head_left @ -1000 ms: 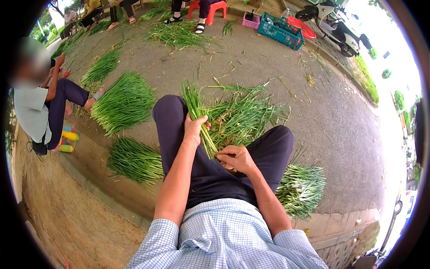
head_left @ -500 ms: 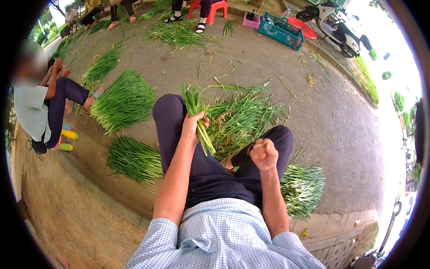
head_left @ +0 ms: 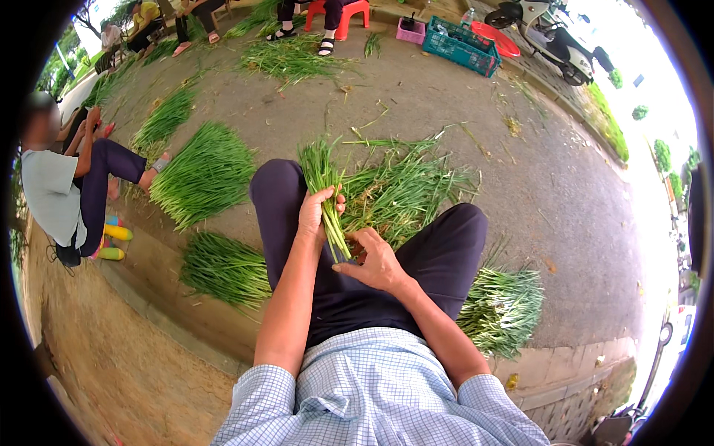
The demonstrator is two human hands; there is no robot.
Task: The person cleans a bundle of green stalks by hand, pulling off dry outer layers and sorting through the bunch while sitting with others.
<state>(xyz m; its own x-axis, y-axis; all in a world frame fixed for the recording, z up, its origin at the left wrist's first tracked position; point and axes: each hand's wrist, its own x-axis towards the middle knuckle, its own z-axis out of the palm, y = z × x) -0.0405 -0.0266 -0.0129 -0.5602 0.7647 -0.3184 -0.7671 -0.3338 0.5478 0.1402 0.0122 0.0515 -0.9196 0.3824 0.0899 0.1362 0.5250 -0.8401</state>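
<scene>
Upright between my knees stands a bunch of chives (head_left: 321, 172), long green stalks with paler lower ends. My left hand (head_left: 318, 212) is wrapped round its middle, thumb across the front. At the pale stem ends is my right hand (head_left: 375, 262), its thumb and bent fingers closed about them; the exact fingertip contact is partly hidden. Just beyond, a loose heap of chives (head_left: 405, 186) lies tangled with some yellowed leaves on the ground. Neater piles flank me: one pile (head_left: 227, 267) by my left leg, another pile (head_left: 502, 311) with whitish ends outside my right leg.
A larger pile of chives (head_left: 204, 175) lies ahead on the left, near a seated person (head_left: 56, 189). Farther off are more chives (head_left: 290, 59), a red stool (head_left: 342, 21) with someone on it, a teal crate (head_left: 465, 53), a red basin (head_left: 506, 43) and a parked scooter (head_left: 554, 44).
My right hand has come from above my right knee, where it was curled, leftward to the stem ends. The left hand keeps its hold on the bunch.
</scene>
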